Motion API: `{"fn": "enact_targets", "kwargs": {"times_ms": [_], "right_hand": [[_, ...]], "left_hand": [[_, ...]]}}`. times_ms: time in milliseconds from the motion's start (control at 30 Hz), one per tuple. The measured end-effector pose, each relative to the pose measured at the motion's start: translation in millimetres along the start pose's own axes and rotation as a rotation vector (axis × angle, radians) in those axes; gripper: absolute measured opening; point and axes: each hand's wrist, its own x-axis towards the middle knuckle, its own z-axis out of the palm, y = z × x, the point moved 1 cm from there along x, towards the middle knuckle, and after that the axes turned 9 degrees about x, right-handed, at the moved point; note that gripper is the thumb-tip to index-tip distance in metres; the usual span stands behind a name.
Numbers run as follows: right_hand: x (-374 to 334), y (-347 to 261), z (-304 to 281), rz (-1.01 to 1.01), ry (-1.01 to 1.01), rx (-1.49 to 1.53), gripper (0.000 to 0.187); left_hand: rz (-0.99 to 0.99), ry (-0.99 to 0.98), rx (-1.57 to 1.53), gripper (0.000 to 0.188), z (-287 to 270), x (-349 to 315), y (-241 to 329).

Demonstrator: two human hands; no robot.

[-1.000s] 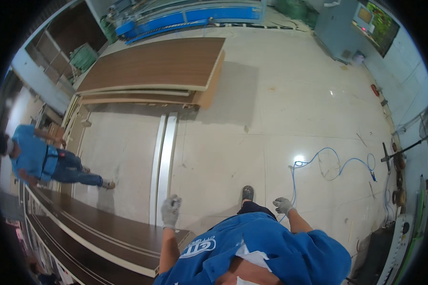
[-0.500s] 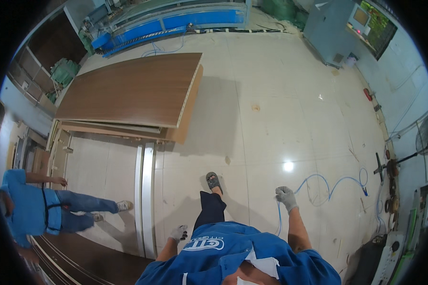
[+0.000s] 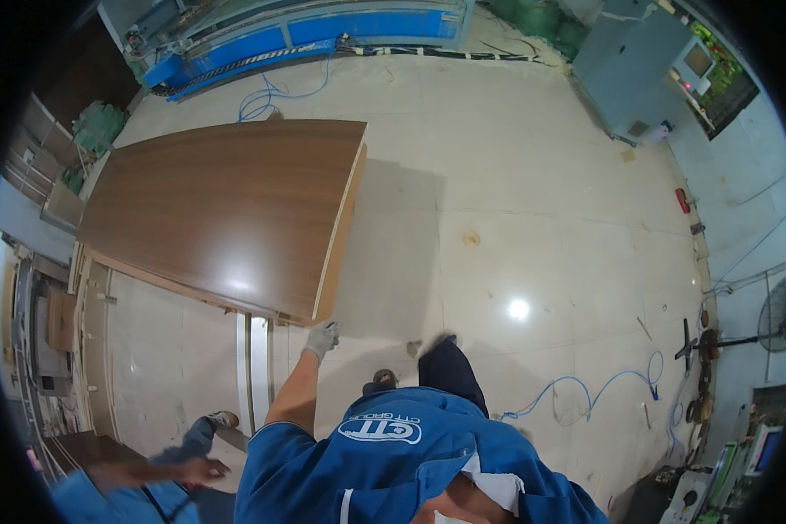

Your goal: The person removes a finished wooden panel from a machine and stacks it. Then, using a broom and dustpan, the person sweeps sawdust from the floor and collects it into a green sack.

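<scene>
- Brown wood-grain veneer covers the top board of the panel stack (image 3: 218, 205), which lies flat on low supports above the floor; its pale raw edges show along the near-right side, so the sheets sit squared one on another.
- The left hand (image 3: 323, 336), in a grey work glove, reaches out just below the stack's near corner, close to it; I cannot tell whether it touches. Its fingers look loosely curled around nothing, the grip empty.
- The right hand is out of sight, hidden behind the person's blue jacket (image 3: 393, 454).
- A pair of metal rails (image 3: 255, 367) runs on the floor from under the stack's near edge toward the person, likely a track for moving sheets.
- A co-worker's hand (image 3: 196, 472) shows well below the stack, at the lower left.
- A blue hose (image 3: 585, 393) lies looped on the pale floor (image 3: 533, 201), well right of the stack.
</scene>
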Motion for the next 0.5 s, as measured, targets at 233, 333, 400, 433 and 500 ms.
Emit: {"fn": "enact_targets", "kwargs": {"times_ms": [233, 333, 400, 433, 500], "right_hand": [[145, -133, -17, 0.04, -0.03, -0.199, 0.032], [212, -298, -44, -0.169, -0.023, 0.143, 0.033], [251, -431, -53, -0.352, -0.104, 0.227, 0.036], [269, -502, -51, -0.417, -0.101, 0.108, 0.031], [296, -637, -36, -0.502, 0.005, -0.154, 0.024]], "left_hand": [[-0.098, 0.099, -0.022, 0.028, 60, 93, 110], [-0.246, -0.052, 0.288, 0.032, 75, 108, 141], [-0.243, -0.078, 0.3, 0.035, 77, 124, 166], [-0.212, -0.026, 0.147, 0.036, 81, 134, 178], [-0.227, 0.082, -0.113, 0.036, 86, 156, 199]]}}
